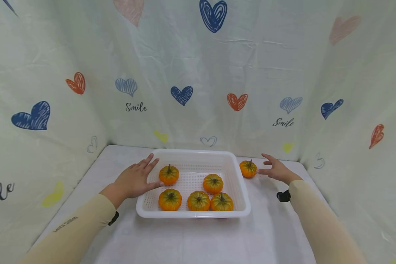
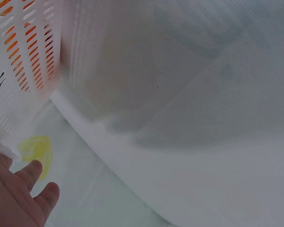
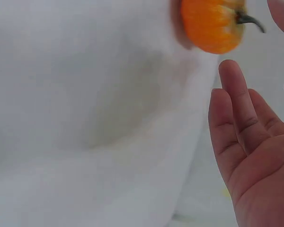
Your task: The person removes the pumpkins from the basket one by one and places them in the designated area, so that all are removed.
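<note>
My left hand (image 1: pixel 136 178) spreads its fingers over the left rim of a white plastic basket (image 1: pixel 193 214). Inside the basket sit several small orange pumpkins, among them one pumpkin (image 1: pixel 169 174) just beyond the left thumb. Another pumpkin (image 1: pixel 248 169) stands on the table outside, close to the basket's right rim. My right hand (image 1: pixel 277 171) reaches toward this pumpkin from its right, thumb and fingers apart, fingertips near its side. In the right wrist view the palm faces up beside the same pumpkin (image 3: pixel 213 26), with nothing held.
A white cloth covers the table (image 1: pixel 191 242). Behind and on both sides hangs a pale curtain (image 1: pixel 198 66) printed with hearts and words, close against the table's back edge.
</note>
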Tool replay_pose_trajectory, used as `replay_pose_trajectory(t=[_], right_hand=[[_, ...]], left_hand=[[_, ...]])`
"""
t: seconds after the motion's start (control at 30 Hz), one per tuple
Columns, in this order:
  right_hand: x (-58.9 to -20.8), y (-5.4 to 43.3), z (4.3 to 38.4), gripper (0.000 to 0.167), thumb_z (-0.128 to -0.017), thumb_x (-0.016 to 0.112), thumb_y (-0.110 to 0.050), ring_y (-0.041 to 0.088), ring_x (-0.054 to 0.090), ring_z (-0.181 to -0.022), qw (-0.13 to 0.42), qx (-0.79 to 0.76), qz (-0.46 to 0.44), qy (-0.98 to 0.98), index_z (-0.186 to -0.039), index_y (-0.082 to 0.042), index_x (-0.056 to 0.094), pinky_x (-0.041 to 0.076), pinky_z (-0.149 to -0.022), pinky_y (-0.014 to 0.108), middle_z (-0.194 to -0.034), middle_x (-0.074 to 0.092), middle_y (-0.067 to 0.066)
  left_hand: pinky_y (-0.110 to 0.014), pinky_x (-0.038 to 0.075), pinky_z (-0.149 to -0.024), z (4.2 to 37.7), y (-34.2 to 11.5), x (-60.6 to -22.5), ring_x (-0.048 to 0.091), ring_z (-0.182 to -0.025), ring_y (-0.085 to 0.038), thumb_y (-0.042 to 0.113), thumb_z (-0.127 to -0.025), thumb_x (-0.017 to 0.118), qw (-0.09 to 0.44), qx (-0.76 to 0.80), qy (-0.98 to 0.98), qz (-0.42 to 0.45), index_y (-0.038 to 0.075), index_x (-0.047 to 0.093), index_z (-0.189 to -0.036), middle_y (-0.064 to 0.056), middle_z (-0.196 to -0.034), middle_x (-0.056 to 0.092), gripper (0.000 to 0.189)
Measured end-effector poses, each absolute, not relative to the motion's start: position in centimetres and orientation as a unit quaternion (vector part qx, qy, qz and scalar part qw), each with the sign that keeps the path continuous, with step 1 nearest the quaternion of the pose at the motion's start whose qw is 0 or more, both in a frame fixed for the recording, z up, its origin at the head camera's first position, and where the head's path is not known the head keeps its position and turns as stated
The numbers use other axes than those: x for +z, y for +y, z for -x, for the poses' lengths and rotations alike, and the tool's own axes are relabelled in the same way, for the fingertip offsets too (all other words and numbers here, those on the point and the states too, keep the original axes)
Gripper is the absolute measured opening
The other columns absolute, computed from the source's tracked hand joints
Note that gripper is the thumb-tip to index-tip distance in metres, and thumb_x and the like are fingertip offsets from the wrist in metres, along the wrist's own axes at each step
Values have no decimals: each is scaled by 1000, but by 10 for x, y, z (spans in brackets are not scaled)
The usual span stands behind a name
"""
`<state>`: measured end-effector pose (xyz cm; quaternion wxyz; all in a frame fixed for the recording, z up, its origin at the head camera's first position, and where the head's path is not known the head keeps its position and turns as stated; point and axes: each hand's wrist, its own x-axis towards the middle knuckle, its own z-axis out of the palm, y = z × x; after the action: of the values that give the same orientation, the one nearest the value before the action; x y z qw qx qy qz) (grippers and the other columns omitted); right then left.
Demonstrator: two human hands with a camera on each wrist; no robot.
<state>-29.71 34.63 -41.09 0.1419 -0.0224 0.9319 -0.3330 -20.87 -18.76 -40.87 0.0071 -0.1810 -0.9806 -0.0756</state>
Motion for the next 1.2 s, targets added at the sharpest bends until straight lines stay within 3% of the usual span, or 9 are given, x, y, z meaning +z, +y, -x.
replay_pose_trajectory(t=[0.27, 0.63, 0.83, 1.2], right_hand=[[-361, 327, 303, 97, -88, 76, -38, 50, 43, -130, 106, -318, 79, 939, -161, -13, 15, 45, -96, 60, -152, 35, 29], [-316, 252, 307, 91, -89, 78, -31, 37, 60, -115, 126, -309, 171, 927, -160, -20, 23, 52, -92, 49, -151, 41, 21], [-313, 205, 307, 88, -88, 78, -31, 28, 63, -109, 141, -311, 211, 916, -159, -29, 25, 54, -90, 44, -150, 43, 15], [-338, 138, 304, 87, -88, 79, -31, 21, 65, -105, 185, -326, 270, 887, -158, -30, 28, 53, -92, 39, -147, 48, 13]], left_hand=[[-62, 24, -111, 210, -188, -410, 30, -143, -42, 76, -90, 45, 4, -68, -981, 179, 8, 23, -159, -19, -164, 15, 99], [-63, 24, -111, 211, -188, -413, 30, -143, -42, 68, -92, 52, 6, -71, -982, 175, 8, 23, -159, -19, -164, 15, 94], [-62, 25, -111, 210, -187, -413, 30, -142, -43, 63, -93, 55, 10, -80, -981, 175, 9, 24, -159, -19, -164, 15, 91], [-61, 34, -107, 212, -191, -417, 35, -139, -45, 65, -94, 52, 15, -101, -979, 177, 10, 22, -160, -17, -164, 13, 91]])
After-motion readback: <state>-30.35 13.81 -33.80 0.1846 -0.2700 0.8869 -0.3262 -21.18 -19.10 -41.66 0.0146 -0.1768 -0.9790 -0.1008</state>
